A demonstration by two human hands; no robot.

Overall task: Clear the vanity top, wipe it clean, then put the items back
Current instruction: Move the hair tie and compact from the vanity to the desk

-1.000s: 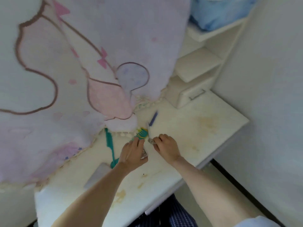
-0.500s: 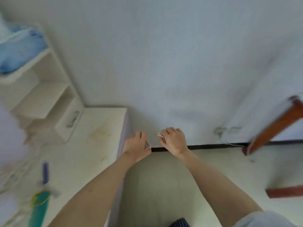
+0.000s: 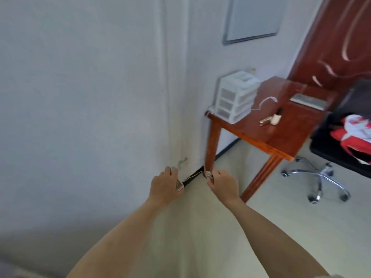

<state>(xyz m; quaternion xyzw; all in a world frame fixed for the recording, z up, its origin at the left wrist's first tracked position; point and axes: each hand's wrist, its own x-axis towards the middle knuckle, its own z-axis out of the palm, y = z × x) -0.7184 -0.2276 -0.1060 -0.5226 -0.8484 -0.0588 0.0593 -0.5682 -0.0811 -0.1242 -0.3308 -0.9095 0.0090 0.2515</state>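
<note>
Both forearms are reaching forward and down, hands held out over the pale floor (image 3: 200, 227) close to the white wall (image 3: 80, 97). The left hand (image 3: 165, 186) is showing its back to the camera, fingers curled under; a small flat item (image 3: 179, 185) with a pale edge and a patterned face is peeking out at the thumb side, and the grip is clenching round it. Only a corner of that item is showing, so its long axis cannot be told; the visible edge is running roughly along the hand, toward the wall base. The right hand (image 3: 221, 184) is also curled, grasping a small striped item (image 3: 209, 174) that is sticking out past the knuckles at the upper left of the fist, pointing forward toward the leg of the wooden surface (image 3: 261, 135); it is too small and blurred to identify. The two hands are staying apart, side by side, neither touching the wall nor the floor. A dark baseboard strip (image 3: 189, 180) is running between the hands in the picture. The reddish wooden surface is standing ahead to the right, carrying a white three-drawer organiser (image 3: 233, 100) at its near-left corner, a thin white wire hanger (image 3: 266, 102), and a small pale bottle (image 3: 275, 118) lying beside a gold-coloured piece (image 3: 265, 120). A black office chair (image 3: 341, 137) with a chrome star base is standing at the right, with a red and white garment (image 3: 355, 133) lying on its seat. A framed white board (image 3: 255, 17) is hanging on the wall above
</note>
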